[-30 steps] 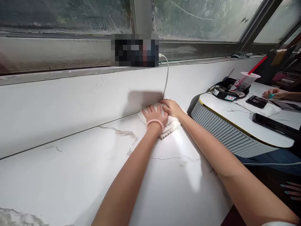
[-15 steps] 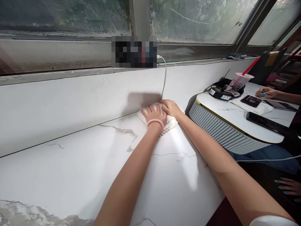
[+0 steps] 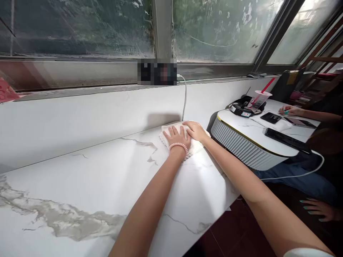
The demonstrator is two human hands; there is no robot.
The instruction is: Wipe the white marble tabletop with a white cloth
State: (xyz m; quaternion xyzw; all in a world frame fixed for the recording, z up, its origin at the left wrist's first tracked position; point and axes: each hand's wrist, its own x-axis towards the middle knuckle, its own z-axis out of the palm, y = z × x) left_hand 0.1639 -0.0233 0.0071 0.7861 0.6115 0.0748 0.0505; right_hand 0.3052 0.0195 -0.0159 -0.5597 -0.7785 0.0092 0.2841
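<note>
A white cloth (image 3: 197, 147) with a ruffled edge lies flat on the white marbled tabletop (image 3: 107, 178), close to the wall. My left hand (image 3: 178, 137), with a pink beaded bracelet at its wrist, presses on the cloth with fingers spread. Beside it, my right hand (image 3: 195, 130) rests on the cloth's far right part, its fingers stretched toward the left hand and almost touching it. Part of the cloth is hidden beneath both hands.
A white cable (image 3: 185, 96) runs down from the sill behind the cloth. On the right, a rounded white table (image 3: 257, 132) bears a cup with a red straw (image 3: 258, 100), a black headset (image 3: 241, 107), phones and a black case (image 3: 288, 140). Another person's hand (image 3: 291, 110) rests there.
My view has shifted, showing more of the tabletop's left side and front edge. Both hands stay on the cloth, in nearly the same place by the wall.
</note>
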